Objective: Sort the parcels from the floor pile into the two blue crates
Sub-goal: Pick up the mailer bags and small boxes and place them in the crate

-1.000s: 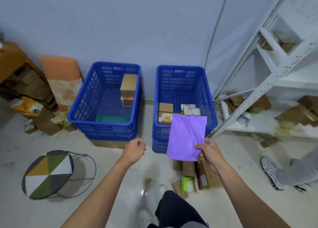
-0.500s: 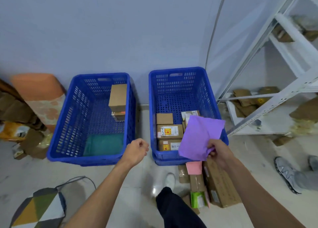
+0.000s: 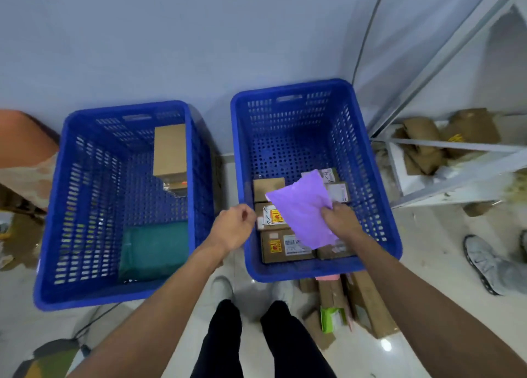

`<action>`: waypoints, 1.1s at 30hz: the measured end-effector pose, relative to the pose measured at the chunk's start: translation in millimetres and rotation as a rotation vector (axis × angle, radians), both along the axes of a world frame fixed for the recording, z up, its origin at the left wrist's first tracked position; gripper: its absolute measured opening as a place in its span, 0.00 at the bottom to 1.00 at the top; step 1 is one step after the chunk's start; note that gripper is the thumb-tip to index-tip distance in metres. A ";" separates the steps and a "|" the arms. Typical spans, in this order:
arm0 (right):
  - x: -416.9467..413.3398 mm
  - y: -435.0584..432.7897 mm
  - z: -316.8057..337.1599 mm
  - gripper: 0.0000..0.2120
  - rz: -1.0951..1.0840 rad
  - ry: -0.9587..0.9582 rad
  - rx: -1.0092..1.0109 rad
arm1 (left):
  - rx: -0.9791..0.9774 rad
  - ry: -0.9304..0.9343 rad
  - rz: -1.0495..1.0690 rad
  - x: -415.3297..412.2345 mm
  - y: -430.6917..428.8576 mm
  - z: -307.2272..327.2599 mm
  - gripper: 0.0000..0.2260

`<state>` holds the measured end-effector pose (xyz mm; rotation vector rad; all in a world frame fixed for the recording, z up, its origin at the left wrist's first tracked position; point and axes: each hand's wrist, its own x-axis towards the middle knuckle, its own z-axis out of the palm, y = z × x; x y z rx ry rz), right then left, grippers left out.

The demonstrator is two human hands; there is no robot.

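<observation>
My right hand (image 3: pixel 340 221) pinches a flat purple mailer (image 3: pixel 301 206) by its near edge, holding it inside the right blue crate (image 3: pixel 379 178) just above several labelled cardboard boxes (image 3: pixel 282 245). My left hand (image 3: pixel 232 229) hovers between the two crates, fingers loosely curled and holding nothing. The left blue crate (image 3: pixel 54 206) contains a tall cardboard box (image 3: pixel 170 149) at the back and a green mailer (image 3: pixel 155 249) at the front. The floor pile (image 3: pixel 350 306) of cardboard parcels lies just in front of the right crate.
A white metal shelf (image 3: pixel 456 161) with crumpled brown paper stands to the right. Another person's grey shoe (image 3: pixel 484 263) is on the floor at the right edge. My legs (image 3: pixel 256 340) stand between the crates. An orange object (image 3: pixel 22 146) leans at the left wall.
I have stepped closer to the crates. My right hand has carried the purple mailer forward and down, from over the crate's front rim to inside the right crate. My left hand stays between the crates.
</observation>
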<state>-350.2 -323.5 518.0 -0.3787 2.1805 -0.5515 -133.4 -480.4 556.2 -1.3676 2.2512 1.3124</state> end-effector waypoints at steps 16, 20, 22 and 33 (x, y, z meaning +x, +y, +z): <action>33.6 -52.2 -201.4 0.20 0.774 -0.007 0.288 | -0.166 0.175 -0.313 -63.0 -23.3 -123.6 0.17; 36.4 -72.7 -228.8 0.26 0.978 -0.001 0.434 | -0.057 0.219 -0.254 -69.6 -25.8 -139.1 0.11; 40.5 -76.6 -241.6 0.28 1.060 0.062 0.467 | 0.004 0.226 -0.198 -72.9 -27.7 -144.8 0.10; 42.8 -56.3 -248.7 0.21 1.048 0.398 0.377 | 0.121 0.199 -0.089 -80.8 -32.6 -155.2 0.09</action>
